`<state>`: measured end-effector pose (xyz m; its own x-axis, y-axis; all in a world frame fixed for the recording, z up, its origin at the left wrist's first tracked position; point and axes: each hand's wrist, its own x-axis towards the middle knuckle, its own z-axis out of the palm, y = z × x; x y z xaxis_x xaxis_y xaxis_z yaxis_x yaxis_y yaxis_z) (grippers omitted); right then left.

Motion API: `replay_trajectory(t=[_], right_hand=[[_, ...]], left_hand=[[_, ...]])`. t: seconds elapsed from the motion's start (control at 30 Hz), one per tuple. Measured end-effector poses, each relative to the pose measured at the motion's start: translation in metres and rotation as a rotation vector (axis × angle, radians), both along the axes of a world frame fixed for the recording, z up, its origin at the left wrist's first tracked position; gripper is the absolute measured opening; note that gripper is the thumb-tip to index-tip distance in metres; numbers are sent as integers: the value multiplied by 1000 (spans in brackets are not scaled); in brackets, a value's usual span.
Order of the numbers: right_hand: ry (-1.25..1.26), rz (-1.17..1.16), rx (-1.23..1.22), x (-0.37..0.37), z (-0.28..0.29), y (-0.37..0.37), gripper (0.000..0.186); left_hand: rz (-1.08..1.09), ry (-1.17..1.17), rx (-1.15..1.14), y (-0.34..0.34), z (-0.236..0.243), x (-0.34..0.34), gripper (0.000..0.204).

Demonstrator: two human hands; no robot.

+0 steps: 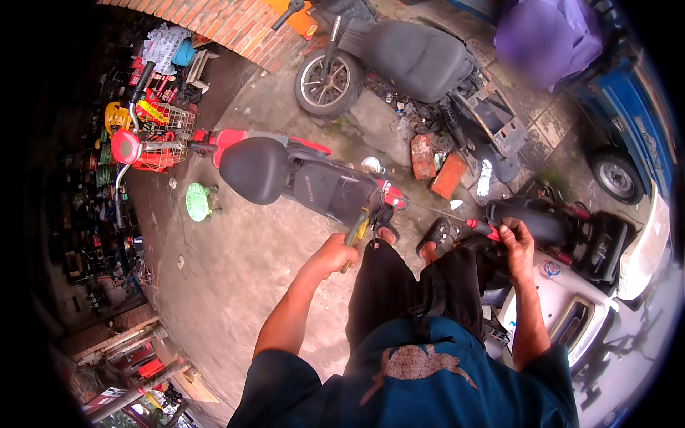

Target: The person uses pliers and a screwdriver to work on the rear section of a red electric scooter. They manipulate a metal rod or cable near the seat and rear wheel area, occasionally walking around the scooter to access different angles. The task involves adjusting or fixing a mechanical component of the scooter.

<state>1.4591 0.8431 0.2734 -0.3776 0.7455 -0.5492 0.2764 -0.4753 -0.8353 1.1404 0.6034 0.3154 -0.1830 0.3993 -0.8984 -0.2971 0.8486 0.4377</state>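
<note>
My left hand is closed around the handles of what looks like a pair of pliers, yellow and olive in colour. The tool's far end comes close to the tail of a red and black electric scooter. In my right hand is a screwdriver with a red handle. Its long thin shaft points left, toward the scooter's red tail; whether the tip touches anything is too small to tell. The scooter stretches away to the left, its black seat and wire basket in view.
A partly stripped black motorbike stands at the back, with orange bricks near it. White scooter bodywork is close on my right. A green stool sits left, before cluttered shelves. A blue vehicle is far right.
</note>
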Motion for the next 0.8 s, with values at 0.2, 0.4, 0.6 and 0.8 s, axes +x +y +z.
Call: replay_trajectory(t=[0.2,0.4,0.6,0.8], right_hand=[[45,-42,-43,1,-1,-6,20],[88,-39,31,4,-7,-7,19],[105,-89,-44,-5,6,-6,26],[-25,-35,-97,0,6,-5,20]], left_hand=[[-56,127,60,-13,-18,-2,7],[61,-14,86,-11,-3,-5,10],[20,23,98,-23,-12,-14,14],[-177,387,144,35,-7,-23,40]])
